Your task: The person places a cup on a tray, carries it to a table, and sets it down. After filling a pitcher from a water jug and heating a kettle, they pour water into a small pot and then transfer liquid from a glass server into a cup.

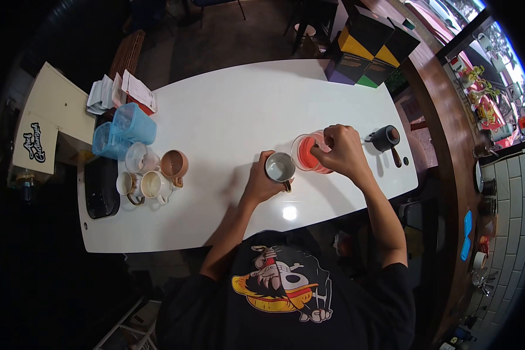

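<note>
My left hand (260,182) is wrapped round a mug (280,167) with a pale grey inside, keeping it upright with its handle toward me. Close on its right stands a clear round container (301,153) with something red in it. Over that container's right side, my right hand (342,153) is closed, its thumb and fingers bent down toward the red contents. Whatever those fingers pinch, if anything, is too small to make out. The mug and the container are side by side on the white table (227,111).
Several cups, among them a brown mug (174,165) and a white mug (153,185), stand at the left by blue plastic containers (134,123). A cream machine (44,125) is at the far left. A dark handled pot (385,138) is at the right; black boxes (364,46) stand behind.
</note>
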Demonstrator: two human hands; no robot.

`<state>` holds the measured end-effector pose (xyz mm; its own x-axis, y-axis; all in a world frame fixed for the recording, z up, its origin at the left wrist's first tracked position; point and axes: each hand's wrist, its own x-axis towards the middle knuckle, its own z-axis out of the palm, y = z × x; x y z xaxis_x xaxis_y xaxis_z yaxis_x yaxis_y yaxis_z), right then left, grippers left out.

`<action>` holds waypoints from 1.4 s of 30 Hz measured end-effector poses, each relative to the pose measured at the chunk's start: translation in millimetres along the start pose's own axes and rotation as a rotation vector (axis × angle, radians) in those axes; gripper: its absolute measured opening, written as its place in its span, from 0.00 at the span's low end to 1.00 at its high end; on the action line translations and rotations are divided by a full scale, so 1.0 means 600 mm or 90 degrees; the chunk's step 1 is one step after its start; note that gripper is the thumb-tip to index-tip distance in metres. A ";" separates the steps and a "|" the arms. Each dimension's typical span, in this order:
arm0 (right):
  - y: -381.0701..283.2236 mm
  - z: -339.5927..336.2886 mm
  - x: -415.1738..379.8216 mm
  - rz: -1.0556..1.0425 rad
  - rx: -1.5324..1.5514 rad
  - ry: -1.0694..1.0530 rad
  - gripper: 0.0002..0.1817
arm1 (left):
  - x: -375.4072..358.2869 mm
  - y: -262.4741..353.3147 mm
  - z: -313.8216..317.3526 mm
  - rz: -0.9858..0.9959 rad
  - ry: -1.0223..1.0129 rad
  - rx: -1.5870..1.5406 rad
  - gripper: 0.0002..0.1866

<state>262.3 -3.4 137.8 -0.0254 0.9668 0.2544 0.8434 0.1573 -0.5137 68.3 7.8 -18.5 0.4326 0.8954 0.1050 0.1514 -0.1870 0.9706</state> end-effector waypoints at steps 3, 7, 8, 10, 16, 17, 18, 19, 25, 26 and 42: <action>-0.012 0.003 0.008 -0.063 -0.049 -0.014 0.15 | 0.000 -0.003 0.001 -0.008 0.011 0.007 0.37; -0.021 0.005 0.014 -0.097 -0.081 -0.040 0.14 | -0.001 -0.008 0.002 0.010 0.027 0.057 0.38; -0.025 0.004 0.016 -0.111 -0.094 -0.060 0.13 | -0.001 -0.007 0.002 0.014 0.026 0.058 0.38; -0.029 0.005 0.019 -0.126 -0.107 -0.079 0.13 | 0.000 -0.011 0.002 0.020 0.025 0.061 0.39; -0.040 0.004 0.023 -0.186 -0.152 -0.085 0.12 | -0.001 -0.018 0.003 0.005 0.023 0.079 0.39; -0.039 0.004 0.024 -0.194 -0.156 -0.089 0.12 | -0.001 -0.019 0.004 -0.002 0.022 0.065 0.39; -0.039 0.003 0.025 -0.203 -0.160 -0.091 0.12 | -0.001 -0.021 0.004 -0.008 0.020 0.052 0.39; -0.039 0.001 0.026 -0.203 -0.161 -0.090 0.12 | 0.001 -0.026 0.005 -0.006 0.020 0.052 0.39; -0.056 -0.026 0.031 -0.194 -0.181 -0.093 0.12 | 0.001 -0.040 0.009 0.035 0.038 0.014 0.43; -0.056 -0.029 0.032 -0.197 -0.177 -0.081 0.12 | 0.001 -0.035 0.008 0.034 0.040 0.024 0.43; -0.079 -0.068 0.039 -0.240 -0.192 -0.050 0.09 | 0.002 -0.002 -0.002 -0.007 -0.006 0.008 0.40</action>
<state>243.6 3.3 201.9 -0.3895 0.8680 0.3079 0.8852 0.4451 -0.1350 67.5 9.4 -19.3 0.4393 0.8935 0.0929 0.1665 -0.1826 0.9690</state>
